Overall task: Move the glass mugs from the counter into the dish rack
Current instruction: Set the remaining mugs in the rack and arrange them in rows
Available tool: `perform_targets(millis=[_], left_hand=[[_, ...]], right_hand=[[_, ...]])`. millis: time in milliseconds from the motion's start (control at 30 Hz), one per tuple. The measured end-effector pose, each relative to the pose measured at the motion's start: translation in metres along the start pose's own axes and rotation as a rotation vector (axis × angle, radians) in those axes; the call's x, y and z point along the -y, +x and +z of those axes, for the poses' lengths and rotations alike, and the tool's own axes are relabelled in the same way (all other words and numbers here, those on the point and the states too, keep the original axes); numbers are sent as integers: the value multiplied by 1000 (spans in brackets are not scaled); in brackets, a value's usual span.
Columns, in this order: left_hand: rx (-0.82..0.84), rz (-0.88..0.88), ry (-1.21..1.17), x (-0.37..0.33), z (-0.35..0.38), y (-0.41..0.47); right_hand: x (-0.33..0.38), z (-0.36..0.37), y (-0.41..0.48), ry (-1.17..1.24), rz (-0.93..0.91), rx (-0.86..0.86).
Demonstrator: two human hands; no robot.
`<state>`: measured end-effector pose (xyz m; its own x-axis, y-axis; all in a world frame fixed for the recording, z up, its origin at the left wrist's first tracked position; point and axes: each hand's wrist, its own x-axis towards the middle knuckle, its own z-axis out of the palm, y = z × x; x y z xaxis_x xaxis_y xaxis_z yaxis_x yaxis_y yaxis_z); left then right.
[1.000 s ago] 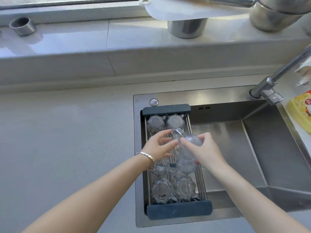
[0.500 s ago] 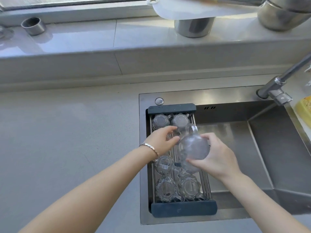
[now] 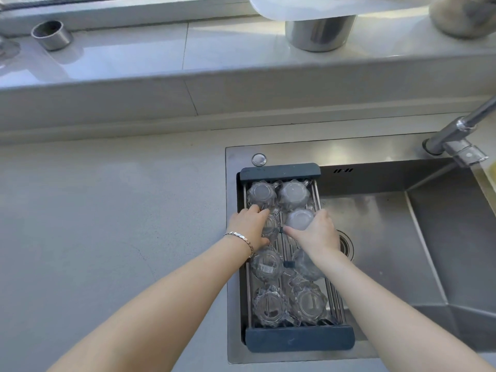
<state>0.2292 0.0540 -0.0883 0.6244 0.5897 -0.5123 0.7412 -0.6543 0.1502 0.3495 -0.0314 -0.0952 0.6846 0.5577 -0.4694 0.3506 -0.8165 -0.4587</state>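
We see both hands over the dish rack (image 3: 280, 173). Left hand (image 3: 249, 228) fingers curl around an upturned glass mug (image 3: 271, 228) at its 3 o'clock. Right hand (image 3: 319, 234) fingers wrap a second mug (image 3: 298, 218) at 10 o'clock, seated in the rack.
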Motion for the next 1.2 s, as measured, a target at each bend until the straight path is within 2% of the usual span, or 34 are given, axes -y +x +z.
perform_targets(millis=[300,500,533,600,667,733,767,867,1200], left_hand=[[-44,38,-34,7,9,1],[-155,-42,-85,-3,17,-16],[-214,-10,-98,-4,19,-22],[-282,171,-132,-5,24,-33],[-155,382,-55,-4,29,-44],[38,434,122,-3,37,-52],[77,423,181,-3,40,-53],[95,400,242,-8,41,-52],[127,369,344,-23,25,-52]], right_hand=[[-26,0,2,-30,-163,146],[-27,-9,-5,59,-180,210],[-28,-12,-8,75,-183,197],[-34,-18,-16,49,-176,96],[-43,-23,-27,-23,-131,42],[-51,-22,-38,-155,-129,160],[-54,-18,-42,-227,-167,241],[-52,-13,-45,-356,-280,367],[-34,-32,-28,-676,-486,432]])
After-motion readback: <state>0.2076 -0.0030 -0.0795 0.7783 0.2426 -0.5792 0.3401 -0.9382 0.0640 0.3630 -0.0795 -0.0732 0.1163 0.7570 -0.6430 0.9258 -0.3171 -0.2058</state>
